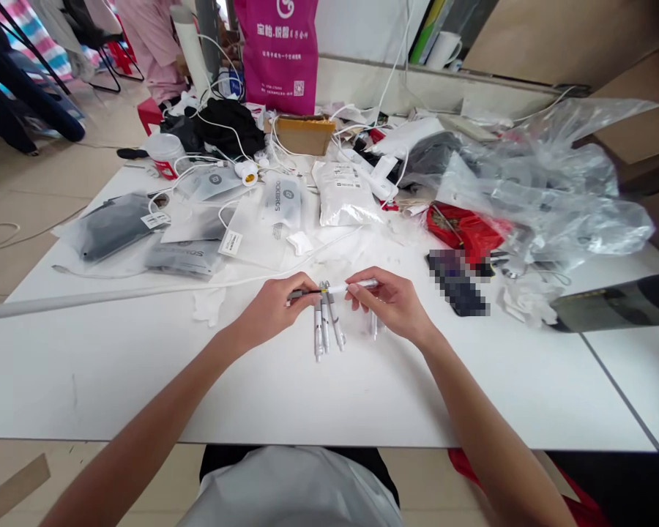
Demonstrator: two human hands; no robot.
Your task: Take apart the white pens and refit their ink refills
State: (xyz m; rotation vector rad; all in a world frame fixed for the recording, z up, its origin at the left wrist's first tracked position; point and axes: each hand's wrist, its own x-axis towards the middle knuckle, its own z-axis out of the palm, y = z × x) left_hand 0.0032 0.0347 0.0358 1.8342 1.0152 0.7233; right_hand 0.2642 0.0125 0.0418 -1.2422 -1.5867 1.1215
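Note:
Both my hands hold one pen (334, 288) level above the white table (143, 380). My left hand (274, 307) pinches its dark left end, and my right hand (392, 300) grips the white barrel at the right end. Under the held pen, three white pens (326, 329) lie side by side on the table, pointing toward me. Another small white piece shows just below my right hand's fingers.
Several packaged items in frosted bags (198, 234), white cables, a red pouch (461, 230), a dark blurred object (458, 282) and crumpled clear plastic (560, 183) crowd the far half. A magenta bag (280, 51) stands at the back. A grey rod (88, 296) crosses the left side.

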